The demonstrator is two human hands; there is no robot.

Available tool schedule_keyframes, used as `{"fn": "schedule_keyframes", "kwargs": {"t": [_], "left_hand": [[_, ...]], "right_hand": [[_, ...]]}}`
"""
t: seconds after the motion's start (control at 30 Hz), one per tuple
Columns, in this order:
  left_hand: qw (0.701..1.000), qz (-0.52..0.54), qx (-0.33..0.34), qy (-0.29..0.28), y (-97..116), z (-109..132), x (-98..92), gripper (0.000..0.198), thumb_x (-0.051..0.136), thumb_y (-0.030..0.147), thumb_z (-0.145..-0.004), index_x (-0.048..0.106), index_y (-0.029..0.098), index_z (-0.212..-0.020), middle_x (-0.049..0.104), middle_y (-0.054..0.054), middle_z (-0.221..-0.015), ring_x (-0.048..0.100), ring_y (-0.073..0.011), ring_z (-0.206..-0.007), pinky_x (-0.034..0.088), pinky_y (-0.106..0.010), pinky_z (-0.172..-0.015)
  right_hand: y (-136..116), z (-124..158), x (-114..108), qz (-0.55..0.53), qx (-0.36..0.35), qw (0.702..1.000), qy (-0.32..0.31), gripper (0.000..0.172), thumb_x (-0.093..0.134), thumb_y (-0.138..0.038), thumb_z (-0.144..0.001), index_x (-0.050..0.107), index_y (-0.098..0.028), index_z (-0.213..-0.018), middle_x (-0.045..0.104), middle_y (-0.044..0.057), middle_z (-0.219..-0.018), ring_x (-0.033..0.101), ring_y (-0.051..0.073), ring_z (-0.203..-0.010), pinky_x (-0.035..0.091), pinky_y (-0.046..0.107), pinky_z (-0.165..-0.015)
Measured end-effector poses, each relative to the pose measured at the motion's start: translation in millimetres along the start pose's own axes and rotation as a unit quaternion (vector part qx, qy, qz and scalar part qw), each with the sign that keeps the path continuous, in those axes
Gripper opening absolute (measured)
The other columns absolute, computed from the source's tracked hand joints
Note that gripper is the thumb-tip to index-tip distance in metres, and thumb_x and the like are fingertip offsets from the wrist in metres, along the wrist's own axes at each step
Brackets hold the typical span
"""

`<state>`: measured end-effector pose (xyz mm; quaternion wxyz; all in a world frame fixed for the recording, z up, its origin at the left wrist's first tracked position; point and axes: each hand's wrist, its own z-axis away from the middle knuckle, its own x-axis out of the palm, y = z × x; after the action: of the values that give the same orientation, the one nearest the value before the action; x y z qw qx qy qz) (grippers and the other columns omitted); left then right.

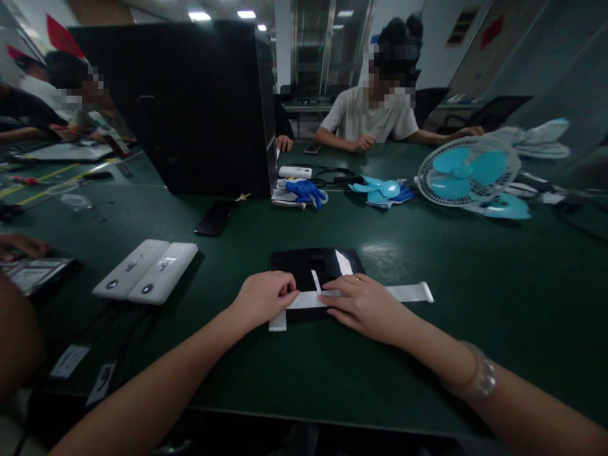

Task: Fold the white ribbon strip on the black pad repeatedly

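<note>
One white strip (408, 292) lies across one flat black pad (304, 263) on the green counter (475, 266). The left hand (263, 296) is curled and pinches the strip near its left end. The right hand (365, 306) lies flat and open on its middle. To the left lie two white bars (147, 269) and one dark phone (215, 217).

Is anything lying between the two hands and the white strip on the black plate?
Nothing visible does. The left hand, curled, and the right hand, flat, both touch the white strip, which lies across the black plate on the green table.
</note>
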<state>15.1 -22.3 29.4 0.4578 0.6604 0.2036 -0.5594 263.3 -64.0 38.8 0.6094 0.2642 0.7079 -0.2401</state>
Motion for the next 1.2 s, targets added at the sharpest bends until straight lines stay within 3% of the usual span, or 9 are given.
{"fn": "schedule_keyframes", "kwargs": {"t": [0.3, 0.47, 0.67, 0.8, 0.93, 1.07, 1.2], "left_hand": [[1.000, -0.026, -0.001, 0.011, 1.1, 1.6, -2.0, 0.024, 0.053, 0.044, -0.087, 0.062, 0.022, -0.089, 0.059, -0.001, -0.087, 0.054, -0.0144, -0.072, 0.035, -0.025, -0.056], [1.000, -0.010, -0.024, 0.013, 0.2, 1.8, -5.5, 0.029, 0.051, 0.050, -0.088, 0.061, 0.022, -0.088, 0.061, 0.000, -0.081, 0.055, -0.0147, -0.069, 0.034, -0.025, -0.054], [0.996, 0.017, -0.070, 0.053, -11.4, -0.4, -5.5, 0.036, 0.036, 0.045, -0.096, 0.058, 0.020, -0.081, 0.062, -0.001, -0.072, 0.056, -0.0150, -0.064, 0.033, -0.026, -0.055], [0.993, 0.052, -0.084, 0.059, -19.9, -3.3, -2.7, 0.035, 0.038, 0.042, -0.095, 0.057, 0.020, -0.077, 0.062, -0.001, -0.073, 0.056, -0.0152, -0.063, 0.033, -0.025, -0.054], [0.992, 0.077, -0.077, 0.068, -23.2, -4.7, -1.7, 0.035, 0.038, 0.041, -0.095, 0.057, 0.019, -0.076, 0.062, -0.001, -0.073, 0.056, -0.0150, -0.064, 0.033, -0.025, -0.056], [0.991, 0.088, -0.086, 0.060, -23.9, -4.1, -2.4, 0.035, 0.037, 0.041, -0.095, 0.057, 0.019, -0.077, 0.061, -0.001, -0.073, 0.055, -0.0149, -0.064, 0.033, -0.025, -0.056], [0.991, 0.099, -0.087, 0.039, -25.6, -3.1, -2.0, 0.035, 0.037, 0.043, -0.095, 0.059, 0.020, -0.081, 0.061, -0.001, -0.074, 0.056, -0.0153, -0.064, 0.035, -0.025, -0.056]], "right_hand": [[-3.1, -1.3, -3.7, -0.011, -0.006, 1.000, 0.017, 0.035, 0.052, -0.036, -0.091, 0.065, -0.025, -0.121, 0.057, 0.009, -0.129, 0.049, 0.027, -0.120, 0.039, 0.048, -0.100], [-3.2, -0.5, -5.6, -0.031, -0.001, 0.999, 0.022, 0.035, 0.055, -0.037, -0.089, 0.065, -0.025, -0.120, 0.052, 0.008, -0.136, 0.045, 0.027, -0.126, 0.037, 0.050, -0.103], [8.4, 0.8, 0.0, -0.078, 0.049, 0.996, -0.001, 0.065, 0.058, -0.056, -0.081, 0.048, -0.023, -0.137, 0.035, 0.009, -0.150, 0.033, 0.028, -0.136, 0.028, 0.051, -0.110], [12.3, -3.4, 2.7, -0.067, 0.062, 0.996, -0.014, 0.079, 0.056, -0.061, -0.080, 0.038, -0.019, -0.144, 0.041, 0.011, -0.146, 0.036, 0.029, -0.134, 0.028, 0.051, -0.110], [14.0, -7.0, 0.4, -0.031, 0.061, 0.998, -0.009, 0.083, 0.059, -0.061, -0.076, 0.039, -0.020, -0.145, 0.045, 0.012, -0.142, 0.042, 0.032, -0.129, 0.027, 0.055, -0.108], [37.7, 0.5, -0.7, -0.004, 0.086, 0.996, -0.015, 0.083, 0.054, -0.064, -0.077, 0.038, -0.020, -0.146, 0.046, 0.014, -0.142, 0.044, 0.033, -0.126, 0.031, 0.057, -0.104], [90.0, 26.3, 1.2, 0.034, 0.184, 0.981, -0.045, 0.085, 0.048, -0.068, -0.079, 0.035, -0.018, -0.147, 0.044, 0.015, -0.142, 0.044, 0.034, -0.127, 0.036, 0.056, -0.101]]}}
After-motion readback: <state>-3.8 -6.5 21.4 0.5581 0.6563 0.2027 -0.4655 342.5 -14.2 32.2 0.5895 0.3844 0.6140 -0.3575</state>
